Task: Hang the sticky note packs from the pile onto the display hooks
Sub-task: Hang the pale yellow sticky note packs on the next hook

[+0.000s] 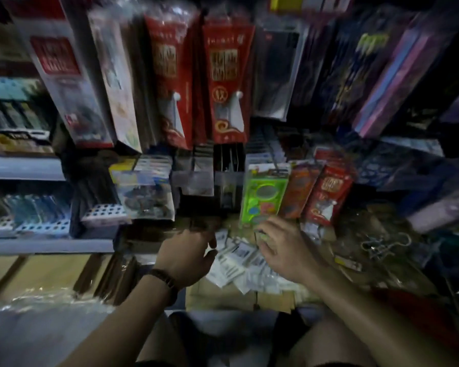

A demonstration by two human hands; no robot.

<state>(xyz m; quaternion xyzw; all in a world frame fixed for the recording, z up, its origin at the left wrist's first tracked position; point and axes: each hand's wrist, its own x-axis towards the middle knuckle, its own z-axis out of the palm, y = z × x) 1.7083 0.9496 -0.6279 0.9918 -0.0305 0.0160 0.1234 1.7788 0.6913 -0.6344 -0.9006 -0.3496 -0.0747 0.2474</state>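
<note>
Both forearms [122, 321] reach forward, left hand [186, 256] loosely curled, right hand [286, 250] with fingers [273, 226] spread on the sticky note packs [239, 263].

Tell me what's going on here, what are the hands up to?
A person's two hands reach down to the pile of packs lying below a green hanging pack. The left hand hovers at the pile's edge, fingers loose, holding nothing. The right hand rests on the pile's far side; blur hides whether it grips a pack.
</note>
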